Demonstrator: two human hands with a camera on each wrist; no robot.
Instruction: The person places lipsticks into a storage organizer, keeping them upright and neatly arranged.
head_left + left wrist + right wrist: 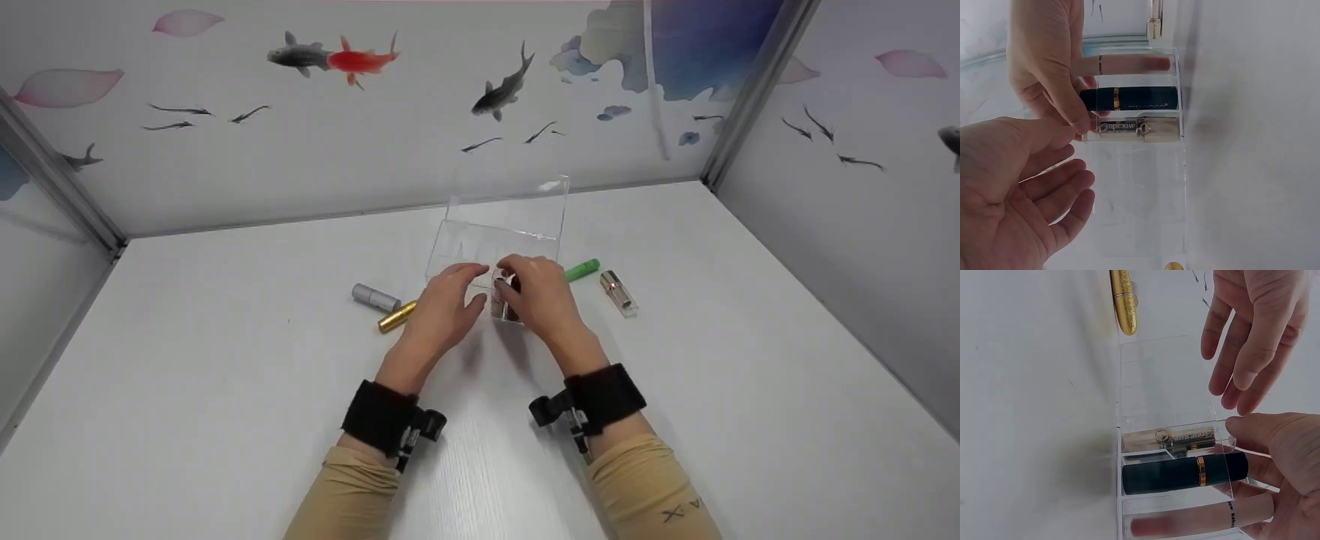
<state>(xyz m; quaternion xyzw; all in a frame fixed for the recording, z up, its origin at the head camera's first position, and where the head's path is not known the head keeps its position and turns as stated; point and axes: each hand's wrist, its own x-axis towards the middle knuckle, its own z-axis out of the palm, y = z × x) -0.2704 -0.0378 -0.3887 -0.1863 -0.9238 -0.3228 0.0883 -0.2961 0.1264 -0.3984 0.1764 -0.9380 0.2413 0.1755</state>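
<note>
A clear organizer (487, 234) with a raised back panel stands on the table. Its front slots hold a clear-and-beige lipstick (1123, 129) with an avocado label, a dark tube (1179, 474) with a gold ring, and a pinkish lip gloss tube (1202, 517), side by side. My right hand (544, 296) pinches the top end of the avocado-label lipstick, thumb in front, other fingers partly hidden behind the organizer. Close by on the left, my left hand (450, 300) has loosely bent fingers and holds nothing; in the left wrist view its thumb reaches near the right thumb.
Left of the organizer lie a silver-grey tube (375, 298) and a gold tube (396, 317). To the right are a green tube (583, 270) and a gold lipstick with a clear end (618, 292). Printed wall panels (420, 142) border the white table.
</note>
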